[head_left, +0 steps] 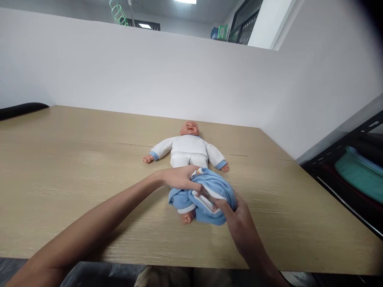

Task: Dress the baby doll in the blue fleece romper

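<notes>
A baby doll (189, 144) lies on its back on the table, head toward the wall, in a white long-sleeved top with blue cuffs. Blue pants (220, 185) with white trim are bunched around its lower legs. One bare foot (188, 217) pokes out of a pant leg; the other foot is hidden by the cloth and my hand. My left hand (182, 178) grips the upper edge of the pants, thumb inside the fold. On the right side, my right hand (236, 213) is wrapped round the gathered cloth, its outer fingers hidden.
The wooden table (89, 167) reaches back to a white half-wall (149, 75). At right stands a black rack (338, 187) with a green basin (360, 173) on it. A black curved object (24, 109) sits at the far left edge.
</notes>
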The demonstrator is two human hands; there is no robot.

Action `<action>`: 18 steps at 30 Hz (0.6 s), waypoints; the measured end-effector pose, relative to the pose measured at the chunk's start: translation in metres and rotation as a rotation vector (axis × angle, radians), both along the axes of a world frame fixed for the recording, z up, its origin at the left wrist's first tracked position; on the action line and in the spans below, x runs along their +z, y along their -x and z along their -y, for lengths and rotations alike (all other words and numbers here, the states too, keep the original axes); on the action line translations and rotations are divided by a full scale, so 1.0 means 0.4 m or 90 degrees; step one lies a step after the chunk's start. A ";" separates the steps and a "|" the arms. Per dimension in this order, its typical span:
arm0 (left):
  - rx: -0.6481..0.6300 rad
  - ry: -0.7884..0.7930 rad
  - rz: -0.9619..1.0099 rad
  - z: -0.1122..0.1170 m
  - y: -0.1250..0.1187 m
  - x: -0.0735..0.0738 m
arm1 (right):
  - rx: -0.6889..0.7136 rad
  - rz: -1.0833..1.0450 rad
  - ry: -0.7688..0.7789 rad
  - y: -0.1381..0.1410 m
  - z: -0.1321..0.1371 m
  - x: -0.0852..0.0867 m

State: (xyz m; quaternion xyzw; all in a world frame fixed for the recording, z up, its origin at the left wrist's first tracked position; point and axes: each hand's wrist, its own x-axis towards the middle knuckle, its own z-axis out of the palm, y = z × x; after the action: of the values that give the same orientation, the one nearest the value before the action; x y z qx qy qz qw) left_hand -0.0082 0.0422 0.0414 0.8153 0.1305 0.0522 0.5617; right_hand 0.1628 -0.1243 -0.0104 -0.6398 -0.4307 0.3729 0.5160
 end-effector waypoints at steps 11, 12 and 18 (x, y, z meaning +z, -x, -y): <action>0.033 -0.341 -0.243 0.045 -0.010 0.005 | -0.147 0.133 0.023 0.088 0.086 -0.089; 0.032 -0.352 -0.253 0.046 -0.009 0.001 | -0.162 0.174 -0.001 0.084 0.086 -0.099; 0.033 -0.374 -0.295 0.067 -0.009 -0.017 | -0.157 0.235 -0.056 0.071 0.093 -0.140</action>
State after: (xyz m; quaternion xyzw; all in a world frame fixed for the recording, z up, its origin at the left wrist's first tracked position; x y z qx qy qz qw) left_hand -0.0046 0.0153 0.0346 0.9282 0.2541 -0.0844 0.2582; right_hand 0.1343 -0.1616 -0.0665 -0.7220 -0.4521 0.1643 0.4973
